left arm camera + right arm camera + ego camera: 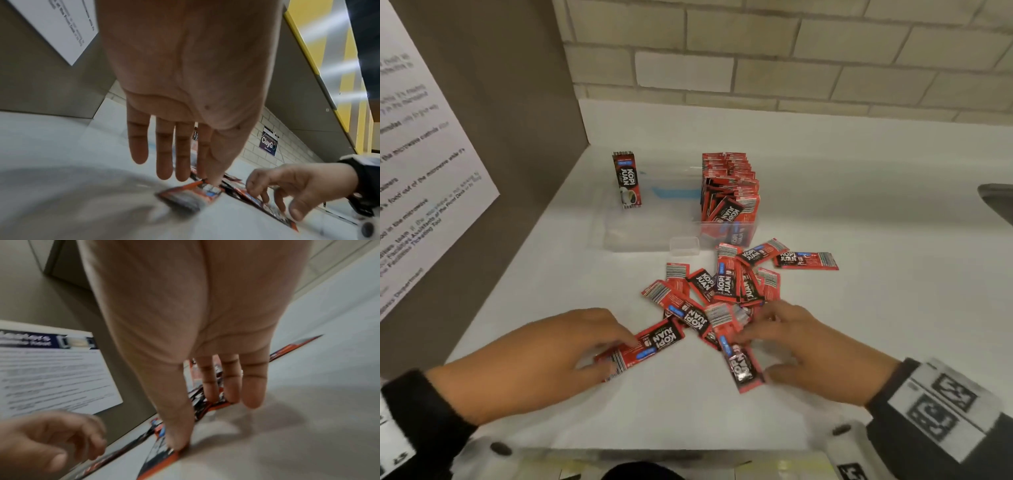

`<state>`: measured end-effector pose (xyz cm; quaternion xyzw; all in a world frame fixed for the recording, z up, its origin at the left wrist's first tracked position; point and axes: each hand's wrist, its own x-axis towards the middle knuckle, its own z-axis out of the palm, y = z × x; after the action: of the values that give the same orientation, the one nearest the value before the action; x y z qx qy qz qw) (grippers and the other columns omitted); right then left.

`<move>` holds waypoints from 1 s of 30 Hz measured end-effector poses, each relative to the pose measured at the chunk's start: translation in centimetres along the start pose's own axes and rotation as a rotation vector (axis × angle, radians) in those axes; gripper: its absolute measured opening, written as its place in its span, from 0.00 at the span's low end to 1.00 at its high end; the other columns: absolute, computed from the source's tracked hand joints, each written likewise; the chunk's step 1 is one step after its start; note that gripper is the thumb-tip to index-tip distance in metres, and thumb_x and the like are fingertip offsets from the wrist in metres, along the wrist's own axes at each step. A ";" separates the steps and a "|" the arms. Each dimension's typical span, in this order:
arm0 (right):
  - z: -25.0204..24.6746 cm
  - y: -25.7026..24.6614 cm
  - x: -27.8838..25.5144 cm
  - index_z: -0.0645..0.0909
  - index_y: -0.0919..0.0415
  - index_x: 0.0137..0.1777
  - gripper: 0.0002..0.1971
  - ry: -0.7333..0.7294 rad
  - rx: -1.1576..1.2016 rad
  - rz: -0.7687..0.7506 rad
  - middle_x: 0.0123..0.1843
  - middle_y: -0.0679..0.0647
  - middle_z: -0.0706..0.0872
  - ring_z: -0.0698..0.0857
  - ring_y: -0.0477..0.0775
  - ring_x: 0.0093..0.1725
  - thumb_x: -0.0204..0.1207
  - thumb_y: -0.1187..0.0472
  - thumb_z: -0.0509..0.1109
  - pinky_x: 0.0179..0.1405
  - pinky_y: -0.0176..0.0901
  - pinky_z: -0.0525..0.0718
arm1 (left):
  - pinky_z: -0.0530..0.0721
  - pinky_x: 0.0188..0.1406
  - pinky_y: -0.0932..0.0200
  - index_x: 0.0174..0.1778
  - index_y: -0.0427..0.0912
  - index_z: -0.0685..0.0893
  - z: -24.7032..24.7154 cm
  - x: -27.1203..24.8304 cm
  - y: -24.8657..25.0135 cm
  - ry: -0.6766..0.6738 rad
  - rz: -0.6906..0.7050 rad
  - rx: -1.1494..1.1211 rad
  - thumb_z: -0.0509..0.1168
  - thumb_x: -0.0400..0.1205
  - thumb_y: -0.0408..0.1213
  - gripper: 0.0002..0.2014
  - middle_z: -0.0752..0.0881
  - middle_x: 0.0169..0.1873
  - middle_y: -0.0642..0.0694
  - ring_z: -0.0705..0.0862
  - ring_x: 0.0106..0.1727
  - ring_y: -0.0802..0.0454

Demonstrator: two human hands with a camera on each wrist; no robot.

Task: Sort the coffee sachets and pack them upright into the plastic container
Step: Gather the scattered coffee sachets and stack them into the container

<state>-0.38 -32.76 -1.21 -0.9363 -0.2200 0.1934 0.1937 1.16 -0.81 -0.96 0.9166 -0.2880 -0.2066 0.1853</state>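
Left hand [565,346], fingers [616,337] straight, pressed one coffee sachet [654,342] flat on the tabletop [859,325] at 7 o'clock — right hand [808,349], fingers [756,329] spread, touched the loose pile [726,284] at 5. The plastic container [633,241] at 12 o'clock held upright sachets [732,178].

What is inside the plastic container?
The container's right side holds a packed row of mostly upright sachets; one sachet stands at its left. The floor beneath the row is hidden.

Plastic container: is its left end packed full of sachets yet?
No, only a single sachet stands upright at the left end; the packed rows fill the right end.
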 end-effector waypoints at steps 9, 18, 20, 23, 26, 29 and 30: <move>-0.9 -4.1 4.1 0.75 0.50 0.70 0.23 0.142 0.199 -0.138 0.59 0.48 0.72 0.73 0.37 0.51 0.76 0.64 0.70 0.54 0.25 0.72 | 0.75 0.53 0.70 0.56 0.68 0.74 0.8 0.5 -0.6 0.125 -0.069 0.038 0.67 0.74 0.52 0.15 0.70 0.52 0.69 0.75 0.52 0.68; -2.7 0.8 2.1 0.70 0.53 0.64 0.23 -0.049 -0.153 0.245 0.54 0.48 0.72 0.77 0.44 0.43 0.71 0.59 0.73 0.37 0.29 0.72 | 0.75 0.46 0.69 0.53 0.61 0.70 1.2 1.5 -0.4 0.182 -0.221 0.003 0.70 0.76 0.40 0.18 0.74 0.47 0.60 0.77 0.45 0.64; -2.2 1.0 2.1 0.70 0.52 0.58 0.18 -0.053 -0.092 0.243 0.49 0.47 0.77 0.78 0.40 0.36 0.72 0.61 0.72 0.32 0.28 0.73 | 0.74 0.43 0.70 0.58 0.61 0.69 1.0 1.7 -0.2 0.154 -0.229 0.035 0.65 0.76 0.36 0.20 0.74 0.45 0.59 0.76 0.42 0.63; -2.5 1.4 1.8 0.70 0.47 0.43 0.11 -0.145 -0.063 0.217 0.40 0.42 0.77 0.76 0.39 0.36 0.72 0.59 0.71 0.31 0.29 0.72 | 0.72 0.40 0.70 0.60 0.65 0.67 0.6 1.5 -0.3 0.082 -0.248 0.106 0.60 0.74 0.35 0.23 0.72 0.43 0.61 0.74 0.44 0.63; -3.9 2.6 1.1 0.73 0.48 0.41 0.09 -0.114 0.062 0.227 0.37 0.42 0.79 0.77 0.40 0.33 0.72 0.60 0.71 0.35 0.35 0.76 | 0.75 0.47 0.68 0.54 0.70 0.66 -0.1 0.9 -1.4 0.046 -0.272 0.113 0.58 0.74 0.37 0.20 0.75 0.45 0.64 0.76 0.47 0.64; -5.6 3.6 0.5 0.77 0.44 0.54 0.20 0.035 0.509 0.301 0.44 0.46 0.89 0.88 0.45 0.39 0.66 0.64 0.74 0.34 0.43 0.84 | 0.77 0.56 0.67 0.52 0.72 0.68 -1.0 0.3 -2.6 0.054 -0.308 0.059 0.55 0.74 0.38 0.20 0.78 0.52 0.67 0.78 0.54 0.66; -5.7 4.0 0.7 0.76 0.42 0.57 0.25 0.080 0.667 0.328 0.45 0.49 0.90 0.90 0.49 0.40 0.62 0.64 0.76 0.31 0.41 0.84 | 0.77 0.58 0.65 0.51 0.72 0.70 -1.6 0.1 -2.7 0.072 -0.319 0.041 0.54 0.72 0.39 0.19 0.79 0.52 0.68 0.78 0.55 0.67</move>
<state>4.09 -37.34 1.68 -0.8514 0.0159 0.2460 0.4630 3.23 1.56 -0.85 0.9611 -0.1363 -0.1944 0.1414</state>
